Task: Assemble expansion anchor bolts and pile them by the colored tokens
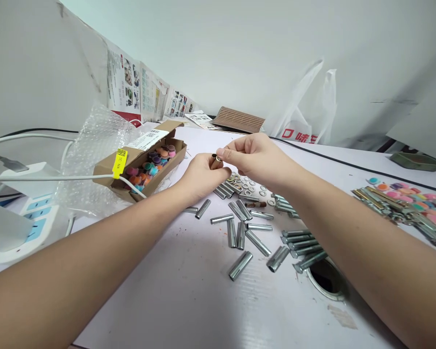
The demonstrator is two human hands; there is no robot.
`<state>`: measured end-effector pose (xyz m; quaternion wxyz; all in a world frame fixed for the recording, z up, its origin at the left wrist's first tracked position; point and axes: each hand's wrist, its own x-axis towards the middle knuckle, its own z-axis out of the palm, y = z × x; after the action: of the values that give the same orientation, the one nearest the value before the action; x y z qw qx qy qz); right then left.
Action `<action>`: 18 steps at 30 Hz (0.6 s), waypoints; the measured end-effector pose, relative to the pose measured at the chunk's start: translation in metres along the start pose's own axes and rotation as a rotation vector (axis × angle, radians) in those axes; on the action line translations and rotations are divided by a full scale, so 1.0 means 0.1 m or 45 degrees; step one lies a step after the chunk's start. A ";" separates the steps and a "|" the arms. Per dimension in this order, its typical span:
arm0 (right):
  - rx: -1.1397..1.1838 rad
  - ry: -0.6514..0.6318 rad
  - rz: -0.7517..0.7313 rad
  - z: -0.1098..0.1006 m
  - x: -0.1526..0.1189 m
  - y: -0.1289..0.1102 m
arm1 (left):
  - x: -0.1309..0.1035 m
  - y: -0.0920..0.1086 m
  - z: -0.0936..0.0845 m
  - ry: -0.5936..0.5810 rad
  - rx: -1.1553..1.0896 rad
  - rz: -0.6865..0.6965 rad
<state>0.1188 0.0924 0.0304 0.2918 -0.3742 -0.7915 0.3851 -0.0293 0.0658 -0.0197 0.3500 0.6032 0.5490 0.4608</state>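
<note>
— Bare forearms [363, 247] lie nearest the camera, stretching up from both lower corners over a smooth white tabletop [167, 305]. What are the hands doing at the far end?

— Meeting at the fingertips. The left hand [205, 175] is curled, thumb and fingers closed round a short, dark-looking metal tube [214, 163], one end facing up. The right hand [250, 157] is drawn into a pinch, with a small ring-like metal piece [218, 159] at its thumb tip, just beside that end. Whether the two touch, I can't tell.

— Where could it go wrong?

— That pinch, I'd say. It is all fingertip, so a slight slip could drop the ring-like piece among the flat silver washers [252, 183] scattered just below, where it would be hard to pick out.

— And the loose shiny steel tubes [241, 265]?

— Round things on a slick surface: a nudge could set them rolling. I'd worry more about the stacked silver metal rods [305, 245]. They lie partly under the right forearm, beside a round pale-rimmed hole [321, 290], and a careless elbow could push one in.

— Anything on the left?

— A white cable [65, 178] crosses the brown cardboard box [104, 168] near the left forearm; a snag might drag the box.
</note>
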 end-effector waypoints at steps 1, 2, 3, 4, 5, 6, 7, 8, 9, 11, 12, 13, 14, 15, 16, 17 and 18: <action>-0.005 0.006 0.012 0.00 0.00 0.00 | 0.00 0.00 0.01 -0.019 -0.029 0.000; -0.005 0.012 0.023 0.00 -0.01 -0.01 | 0.00 0.01 0.01 -0.033 -0.055 0.001; -0.003 0.018 0.033 0.00 -0.01 -0.01 | 0.00 0.02 0.02 -0.040 -0.088 0.005; 0.001 0.030 0.038 0.00 -0.01 -0.01 | 0.00 0.03 0.02 -0.043 -0.131 0.012; 0.009 0.040 0.039 0.01 -0.01 -0.01 | -0.01 0.04 0.03 -0.043 -0.181 0.021; 0.030 0.044 0.036 0.01 -0.01 -0.01 | -0.01 0.06 0.03 -0.041 -0.233 0.031; 0.071 0.034 0.032 0.01 -0.01 -0.01 | -0.02 0.08 0.03 -0.040 -0.282 0.037; 0.132 0.011 0.030 0.00 -0.01 -0.01 | -0.02 0.09 0.03 -0.040 -0.322 0.036; 0.204 -0.016 0.033 0.00 0.00 -0.01 | -0.03 0.10 0.02 -0.043 -0.347 0.029; 0.325 -0.051 0.051 -0.02 0.00 -0.01 | -0.04 0.12 0.02 -0.054 -0.352 0.010; 0.351 -0.050 0.060 -0.04 0.00 -0.02 | -0.04 0.13 0.02 -0.060 -0.348 0.005; 0.353 -0.041 0.069 -0.06 0.01 -0.02 | -0.05 0.14 0.02 -0.067 -0.342 0.005; 0.341 -0.027 0.074 -0.08 0.01 -0.03 | -0.05 0.15 0.02 -0.063 -0.329 0.008; 0.325 -0.015 0.074 -0.10 0.02 -0.03 | -0.06 0.15 0.02 -0.054 -0.302 0.006; 0.301 0.005 0.074 -0.13 0.03 -0.02 | -0.06 0.16 0.02 -0.041 -0.264 0.000; 0.264 0.034 0.087 -0.16 0.03 -0.01 | -0.06 0.16 0.02 -0.026 -0.221 -0.007; 0.200 0.068 0.111 -0.18 0.04 0.02 | -0.07 0.16 0.02 -0.009 -0.179 -0.018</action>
<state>0.1308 0.1038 0.0389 0.3244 -0.3944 -0.7337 0.4481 -0.0217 0.0571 -0.0070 0.3968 0.5750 0.5180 0.4936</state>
